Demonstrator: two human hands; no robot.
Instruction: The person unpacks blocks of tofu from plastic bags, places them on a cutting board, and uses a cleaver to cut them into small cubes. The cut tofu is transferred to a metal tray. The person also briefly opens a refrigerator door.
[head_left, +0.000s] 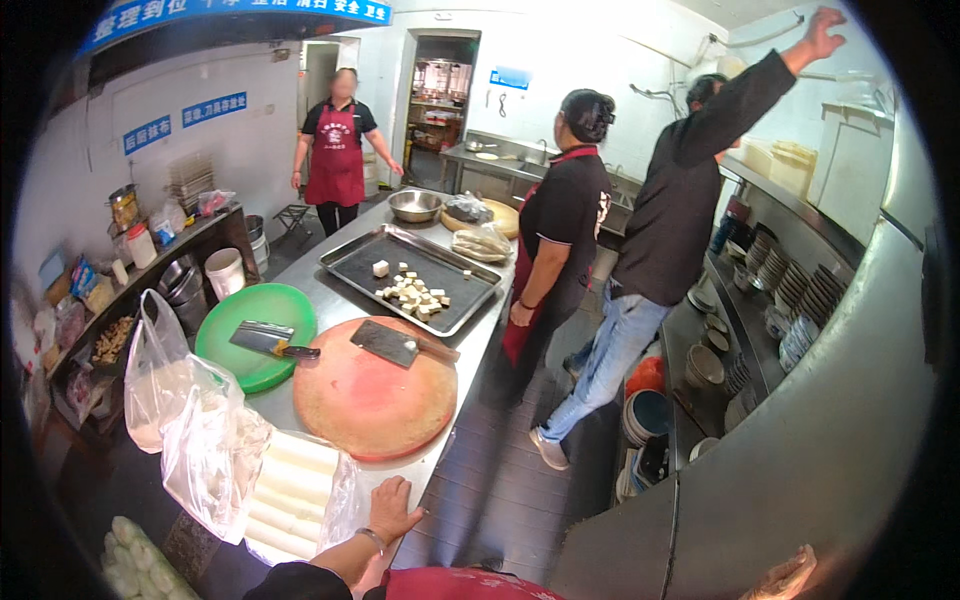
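My left hand (394, 508), a bracelet at its wrist, rests on the corner of the steel worktable (420, 459) with its thumb apart, holding nothing. At the lower right edge my right hand (787, 574) shows only in part, away from the table. Beside my left hand lie white cylindrical rolls (292, 487) in clear plastic. Past them a cleaver (386, 343) lies on a round reddish chopping board (375, 405). A second cleaver (262, 337) lies on a green round board (289, 304). Pale cubes (420, 296) sit in a metal tray (360, 270).
Two people stand right of the table, one in an apron (559, 225), one with an arm raised (660, 210). Another person (335, 150) stands beyond its far end. Bowls (817, 296) fill the right shelves. A steel bowl (415, 206) and plastic bags (480, 244) are at the far end.
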